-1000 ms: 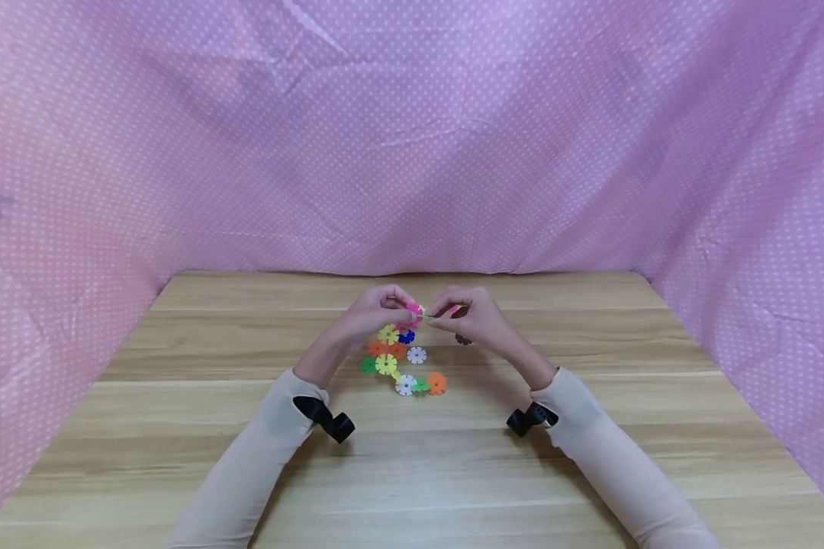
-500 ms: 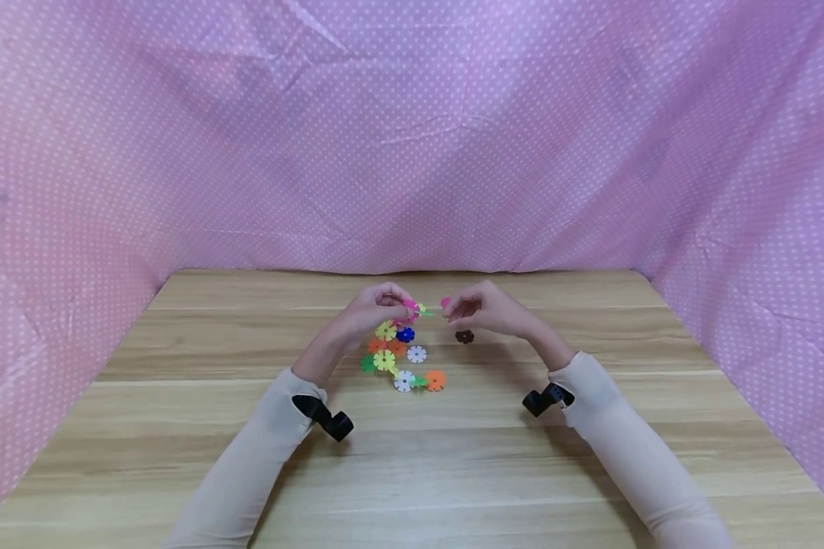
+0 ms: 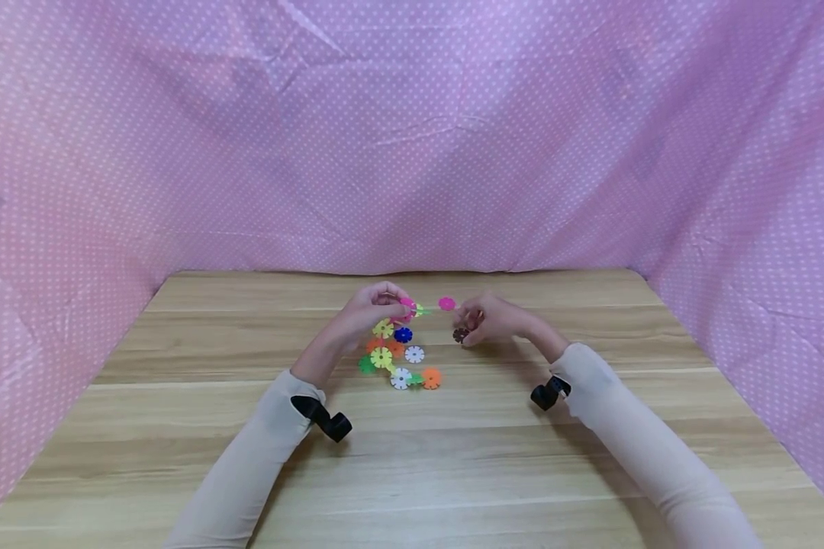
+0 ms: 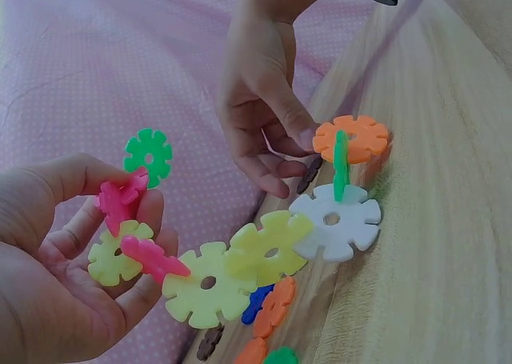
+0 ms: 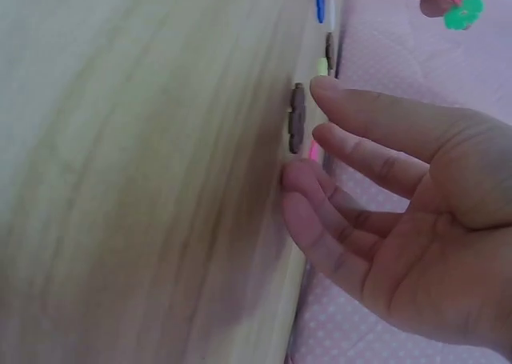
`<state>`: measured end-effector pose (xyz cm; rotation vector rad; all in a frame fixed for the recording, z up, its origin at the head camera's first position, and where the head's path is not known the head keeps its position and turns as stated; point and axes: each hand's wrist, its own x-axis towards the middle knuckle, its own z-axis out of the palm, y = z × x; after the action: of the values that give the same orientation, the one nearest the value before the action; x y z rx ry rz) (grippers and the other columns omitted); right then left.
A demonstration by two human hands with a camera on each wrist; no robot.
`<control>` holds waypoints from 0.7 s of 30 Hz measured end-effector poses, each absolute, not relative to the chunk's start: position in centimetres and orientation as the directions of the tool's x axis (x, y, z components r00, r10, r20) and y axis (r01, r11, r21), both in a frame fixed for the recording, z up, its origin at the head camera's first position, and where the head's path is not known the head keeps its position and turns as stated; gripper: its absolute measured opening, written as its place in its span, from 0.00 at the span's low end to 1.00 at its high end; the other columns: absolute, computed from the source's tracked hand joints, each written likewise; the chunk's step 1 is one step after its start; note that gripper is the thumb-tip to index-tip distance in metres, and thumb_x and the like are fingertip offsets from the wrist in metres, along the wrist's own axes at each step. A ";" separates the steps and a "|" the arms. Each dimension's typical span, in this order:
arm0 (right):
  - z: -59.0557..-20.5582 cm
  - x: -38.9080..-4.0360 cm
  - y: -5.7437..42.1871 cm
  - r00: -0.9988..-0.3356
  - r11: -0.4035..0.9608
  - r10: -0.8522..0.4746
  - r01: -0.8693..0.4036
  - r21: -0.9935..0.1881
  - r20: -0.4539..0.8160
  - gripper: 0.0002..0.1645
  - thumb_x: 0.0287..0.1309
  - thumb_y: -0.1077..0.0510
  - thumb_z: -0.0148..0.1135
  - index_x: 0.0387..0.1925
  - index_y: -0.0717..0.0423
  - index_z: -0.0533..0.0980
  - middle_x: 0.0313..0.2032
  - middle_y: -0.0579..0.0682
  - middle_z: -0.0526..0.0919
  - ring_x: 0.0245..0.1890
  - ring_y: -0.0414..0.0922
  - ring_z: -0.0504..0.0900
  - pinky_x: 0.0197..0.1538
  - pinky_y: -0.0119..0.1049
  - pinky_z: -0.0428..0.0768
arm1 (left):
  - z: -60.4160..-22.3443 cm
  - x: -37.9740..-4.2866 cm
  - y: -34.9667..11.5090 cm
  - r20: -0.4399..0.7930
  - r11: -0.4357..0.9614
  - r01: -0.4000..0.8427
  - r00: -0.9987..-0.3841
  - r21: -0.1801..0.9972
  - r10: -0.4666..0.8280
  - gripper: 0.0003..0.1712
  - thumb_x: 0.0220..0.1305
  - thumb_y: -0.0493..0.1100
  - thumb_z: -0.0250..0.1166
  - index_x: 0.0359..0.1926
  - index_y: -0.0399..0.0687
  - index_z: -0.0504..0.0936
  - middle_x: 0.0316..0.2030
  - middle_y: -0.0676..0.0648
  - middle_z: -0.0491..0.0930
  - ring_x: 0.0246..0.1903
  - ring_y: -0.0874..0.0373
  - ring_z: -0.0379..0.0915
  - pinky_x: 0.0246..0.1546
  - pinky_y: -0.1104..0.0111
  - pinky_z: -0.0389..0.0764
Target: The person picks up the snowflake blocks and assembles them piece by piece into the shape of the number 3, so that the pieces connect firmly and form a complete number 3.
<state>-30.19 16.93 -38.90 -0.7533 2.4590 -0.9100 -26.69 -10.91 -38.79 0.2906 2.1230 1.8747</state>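
In the head view my left hand [image 3: 365, 314] holds up a chain of notched plastic flower discs. Thumb and fingers pinch a pink disc [image 4: 122, 202], with a green disc [image 4: 149, 157] at that end. From there the chain runs through yellow discs [image 4: 210, 286] and a white disc [image 4: 331, 222] to an orange disc [image 4: 362, 138]. My right hand [image 3: 497, 316] is low over the table beside a loose brown disc [image 5: 297, 118]. Its fingers are loosely bent around the disc with a gap, and nothing is held between them.
Loose discs lie on the wooden table [image 3: 412, 473]: a pink one [image 3: 446, 303] beyond the right hand, a blue one [image 3: 403, 335], a white one [image 3: 415, 354], and orange and green ones under the chain. A pink dotted cloth [image 3: 412, 152] surrounds the table's back and sides.
My right hand has let go of the green disc at the chain's end, moved right and come down beside the brown disc. The left hand keeps its hold, shifting slightly left.
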 end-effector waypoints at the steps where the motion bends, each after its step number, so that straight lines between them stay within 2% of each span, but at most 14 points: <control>1: -39.0 -30.2 16.9 -0.771 0.643 -0.609 -0.342 -0.686 -0.187 0.24 0.51 0.67 0.75 0.51 0.67 0.80 0.40 0.61 0.84 0.39 0.46 0.80 0.44 0.32 0.80 | -38.8 -26.7 -10.9 -0.085 0.132 -0.042 -0.937 0.990 0.338 0.08 0.71 0.35 0.62 0.49 0.42 0.78 0.39 0.50 0.84 0.41 0.58 0.82 0.50 0.66 0.85; 7: -39.3 -30.0 16.3 -0.776 0.641 -0.605 -0.341 -0.688 -0.179 0.16 0.49 0.72 0.73 0.41 0.70 0.79 0.33 0.59 0.82 0.33 0.43 0.77 0.38 0.29 0.77 | -39.0 -26.8 -10.9 -0.063 0.095 -0.032 -0.936 0.995 0.345 0.06 0.71 0.35 0.62 0.47 0.44 0.78 0.38 0.50 0.84 0.41 0.58 0.82 0.49 0.64 0.86; 11: -39.3 -29.7 16.1 -0.787 0.653 -0.588 -0.324 -0.684 -0.189 0.14 0.48 0.72 0.75 0.35 0.68 0.77 0.31 0.56 0.80 0.32 0.42 0.74 0.38 0.31 0.75 | -38.9 -26.7 -10.8 -0.051 0.059 -0.032 -0.932 0.998 0.358 0.06 0.70 0.34 0.63 0.46 0.44 0.78 0.37 0.51 0.84 0.40 0.58 0.82 0.56 0.53 0.84; 15: -39.3 -29.6 16.0 -0.797 0.672 -0.569 -0.310 -0.673 -0.201 0.14 0.49 0.70 0.75 0.34 0.64 0.76 0.33 0.54 0.80 0.35 0.44 0.75 0.40 0.31 0.76 | -38.8 -26.6 -10.9 -0.042 0.050 -0.026 -0.930 0.998 0.365 0.06 0.71 0.34 0.63 0.46 0.44 0.78 0.37 0.51 0.83 0.41 0.58 0.82 0.60 0.44 0.79; 21: -38.9 -29.3 15.7 -0.818 0.653 -0.551 -0.299 -0.696 -0.165 0.10 0.53 0.71 0.70 0.36 0.63 0.77 0.32 0.53 0.82 0.36 0.44 0.79 0.39 0.31 0.79 | -38.7 -26.5 -11.1 -0.016 0.040 -0.001 -0.925 0.999 0.379 0.06 0.71 0.35 0.62 0.47 0.44 0.78 0.37 0.52 0.84 0.41 0.58 0.82 0.56 0.54 0.84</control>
<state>-29.32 15.71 -38.86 -0.6731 2.5099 -0.9626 -26.52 -11.11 -38.71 0.3861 2.0446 1.9638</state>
